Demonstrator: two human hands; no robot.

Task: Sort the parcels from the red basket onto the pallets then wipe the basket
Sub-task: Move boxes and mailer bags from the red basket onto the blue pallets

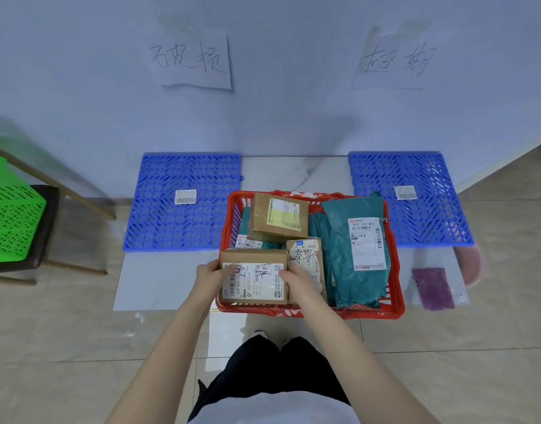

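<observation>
- A red basket sits on the floor between two blue pallets; the left blue pallet and the right blue pallet lie flat against the wall, each bearing a small barcode label
- Both hands clamp one labelled cardboard box at the basket's near-left corner; the left hand grips its left edge; the right hand grips its right edge, fingers curled over the top
- Also in the basket: a second cardboard box at the far side; a small brown parcel beside the held box; a teal mailer bag along the right
- A purple cloth lies on the floor right of the basket
- Two handwritten paper signs hang on the wall, one above each pallet
</observation>
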